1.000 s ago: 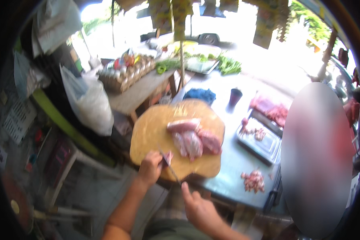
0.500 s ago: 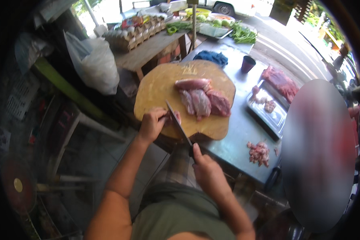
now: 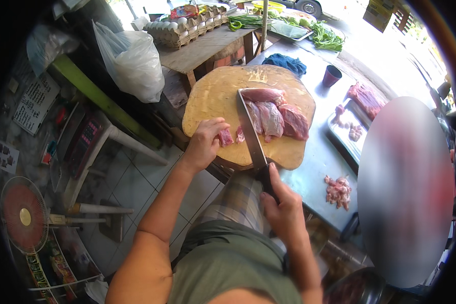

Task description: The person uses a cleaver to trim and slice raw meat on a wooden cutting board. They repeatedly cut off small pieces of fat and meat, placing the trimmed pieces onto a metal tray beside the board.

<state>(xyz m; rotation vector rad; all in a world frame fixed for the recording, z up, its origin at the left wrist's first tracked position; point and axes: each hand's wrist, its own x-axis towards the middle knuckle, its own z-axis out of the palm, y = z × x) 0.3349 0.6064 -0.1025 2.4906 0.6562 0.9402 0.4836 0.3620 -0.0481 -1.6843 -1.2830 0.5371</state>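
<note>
A thick round wooden chopping board (image 3: pixel 202 96) carries the raw meat. My right hand (image 3: pixel 285 205) grips the dark handle of a long knife (image 3: pixel 254 137), whose broad blade points away from me across the board. The blade lies against the left side of several larger pieces of raw meat (image 3: pixel 271 114). At the board's near left, my left hand (image 3: pixel 203 142) has its fingers curled over a small piece of meat (image 3: pixel 226 137). A smaller scrap of meat (image 3: pixel 240 134) lies between that piece and the blade.
Right of the board, a metal table (image 3: pixel 309 177) bears meat trimmings (image 3: pixel 338 192), a steel tray (image 3: pixel 345 133), a slab of meat (image 3: pixel 366 100), a dark cup (image 3: pixel 332 76) and a blue cloth (image 3: pixel 286 64). A white plastic bag (image 3: pixel 131 66) hangs left. Egg trays (image 3: pixel 185 33) stand behind. A blurred oval covers the right.
The knife has moved right, from the small piece under my left hand to the larger meat. A scrap now lies apart from that piece. The whole view has shifted slightly.
</note>
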